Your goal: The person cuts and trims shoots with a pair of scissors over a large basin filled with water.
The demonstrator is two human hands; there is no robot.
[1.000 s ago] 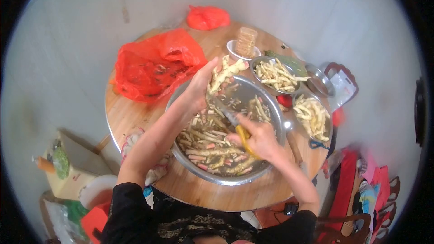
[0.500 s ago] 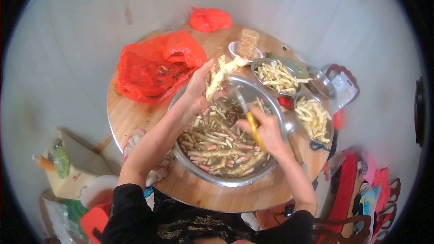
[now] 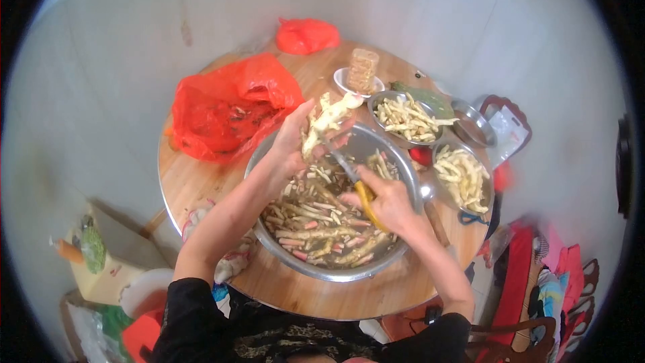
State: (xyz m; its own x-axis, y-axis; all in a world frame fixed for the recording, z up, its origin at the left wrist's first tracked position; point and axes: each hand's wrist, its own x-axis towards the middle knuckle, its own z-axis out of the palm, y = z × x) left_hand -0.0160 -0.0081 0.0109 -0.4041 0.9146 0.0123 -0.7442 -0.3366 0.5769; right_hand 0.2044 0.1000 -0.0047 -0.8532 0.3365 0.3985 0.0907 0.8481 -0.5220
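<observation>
My left hand [image 3: 290, 140] is closed round a pale, knobbly piece of ginger [image 3: 327, 119], held up over the far left side of a large metal basin [image 3: 329, 274]. My right hand [image 3: 393, 202] grips the yellow handle of a knife [image 3: 365, 196]. The narrow blade slants up to the left, its tip at the lower side of the ginger; whether it touches I cannot tell. Murky water fills the basin, with many ginger pieces [image 3: 316, 234] in it, some with pink ends.
Two metal bowls of pale ginger [image 3: 408, 119] [image 3: 462, 178] stand right of the basin. An open red plastic bag [image 3: 222, 111] lies at left, a smaller red bag [image 3: 307, 35] at the back. Nearby are a white dish [image 3: 341, 81] with a block-shaped package [image 3: 363, 69] and a metal pan [image 3: 472, 124].
My right hand has moved up and left, bringing the knife blade to the ginger. My left hand still holds the ginger in nearly the same place. The whole view has shifted slightly.
</observation>
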